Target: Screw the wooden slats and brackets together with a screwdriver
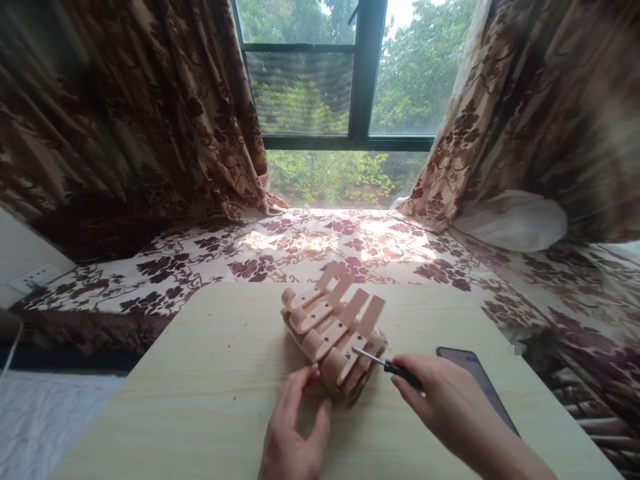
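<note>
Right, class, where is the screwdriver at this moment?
In the head view, the screwdriver is right of centre, held in the right hand, its tip pointing left at the rightmost wooden strip.

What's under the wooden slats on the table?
A rough brown layer shows below the nearest of the wooden slats, with bare table around the piece. Its underside and the tabletop directly beneath are covered.

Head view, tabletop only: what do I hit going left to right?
Left hand → slatted wooden piece → screwdriver → right hand → phone, partly hidden behind that hand.
</note>
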Tool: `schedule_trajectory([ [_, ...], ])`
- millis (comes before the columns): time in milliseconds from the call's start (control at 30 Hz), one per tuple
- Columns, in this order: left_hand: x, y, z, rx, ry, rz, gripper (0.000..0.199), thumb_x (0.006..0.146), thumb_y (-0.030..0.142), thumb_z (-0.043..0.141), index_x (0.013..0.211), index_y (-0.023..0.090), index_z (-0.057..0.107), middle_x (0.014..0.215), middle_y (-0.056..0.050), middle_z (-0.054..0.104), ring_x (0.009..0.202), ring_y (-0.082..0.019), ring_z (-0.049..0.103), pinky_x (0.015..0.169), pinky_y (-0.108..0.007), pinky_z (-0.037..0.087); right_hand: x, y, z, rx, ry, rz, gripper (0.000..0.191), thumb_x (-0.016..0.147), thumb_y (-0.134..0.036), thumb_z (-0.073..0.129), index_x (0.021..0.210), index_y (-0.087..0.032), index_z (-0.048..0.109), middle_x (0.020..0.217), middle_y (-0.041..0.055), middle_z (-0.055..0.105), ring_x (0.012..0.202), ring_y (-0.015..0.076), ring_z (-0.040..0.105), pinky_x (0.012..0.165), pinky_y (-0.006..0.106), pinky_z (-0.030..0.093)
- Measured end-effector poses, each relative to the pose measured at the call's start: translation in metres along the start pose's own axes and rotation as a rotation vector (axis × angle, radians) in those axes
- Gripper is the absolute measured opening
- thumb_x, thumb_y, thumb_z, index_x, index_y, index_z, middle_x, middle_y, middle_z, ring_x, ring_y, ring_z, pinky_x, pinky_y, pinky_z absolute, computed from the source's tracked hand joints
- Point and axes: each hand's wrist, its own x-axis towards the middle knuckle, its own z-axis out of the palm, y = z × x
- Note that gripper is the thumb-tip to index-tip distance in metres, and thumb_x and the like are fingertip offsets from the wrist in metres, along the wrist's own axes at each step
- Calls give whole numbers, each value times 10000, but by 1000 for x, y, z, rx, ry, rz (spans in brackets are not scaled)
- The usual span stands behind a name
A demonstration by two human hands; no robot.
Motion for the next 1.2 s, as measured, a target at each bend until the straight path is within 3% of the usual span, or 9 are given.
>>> schedule_trajectory([
  [100, 0, 3, 0, -13, 56, -75, 275, 787, 344, 561, 1024, 205, 550, 906, -29, 649, 831, -167, 648, 774, -278, 533, -3, 11, -2, 227, 158, 52, 222, 858, -343, 464, 883, -203, 634, 877, 73, 607, 828, 208, 568, 727, 313, 419],
  [167, 5, 5, 1, -32, 92, -108, 307, 781, 368, 561, 1039, 204, 530, 811, -6, 636, 772, -159, 645, 749, -280, 532, 0, 12, -1, 388, 220, 104, 249, 849, -387, 481, 859, -194, 638, 791, 54, 571, 758, 190, 548, 676, 291, 422],
  [333, 16, 14, 11, -52, 48, -127, 454, 771, 383, 560, 1172, 180, 493, 756, 11, 632, 724, -144, 635, 726, -278, 533, 18, 5, 16, 878, 248, 268, 303, 809, -460, 532, 853, -168, 598, 689, 16, 575, 628, 161, 516, 566, 267, 404],
  [500, 19, 14, 20, -73, 39, -146, 510, 756, 395, 569, 1199, 146, 523, 726, 6, 650, 691, -147, 641, 684, -263, 546, 26, 3, 34, 1107, 291, 365, 372, 752, -521, 583, 858, -166, 555, 591, -14, 536, 533, 146, 476, 492, 257, 374],
  [633, 19, 7, 21, -40, 4, -136, 509, 771, 410, 557, 1204, 142, 538, 761, -12, 688, 693, -157, 661, 673, -259, 552, 24, -2, 44, 1155, 356, 401, 392, 726, -540, 600, 824, -163, 554, 581, 6, 554, 521, 152, 492, 485, 270, 398],
  [800, 21, 10, 19, -11, -49, -114, 369, 792, 396, 544, 1056, 151, 626, 1000, -68, 704, 905, -194, 663, 805, -285, 537, 23, -11, 51, 1183, 356, 390, 421, 724, -580, 574, 798, -166, 555, 571, 20, 570, 500, 156, 508, 483, 284, 429],
  [1000, 25, 10, 19, -7, -48, -89, 344, 784, 391, 557, 1037, 171, 635, 929, -42, 721, 835, -185, 678, 756, -272, 555, 24, -12, 49, 1120, 348, 384, 437, 737, -609, 540, 797, -176, 550, 562, 15, 561, 502, 166, 517, 483, 284, 431],
  [1100, 19, 5, 17, -15, 8, -114, 370, 749, 435, 584, 1014, 182, 638, 896, -36, 724, 809, -189, 684, 729, -267, 559, 22, -10, 43, 1039, 280, 318, 386, 793, -563, 498, 818, -181, 549, 594, 13, 569, 536, 165, 520, 504, 271, 422],
  [1200, 4, 3, 17, -34, 147, -158, 421, 710, 524, 604, 992, 211, 619, 746, 6, 705, 677, -166, 677, 638, -233, 553, 20, -1, 25, 783, 320, 286, 338, 811, -524, 490, 828, -194, 561, 675, 22, 612, 560, 161, 519, 512, 259, 400],
])
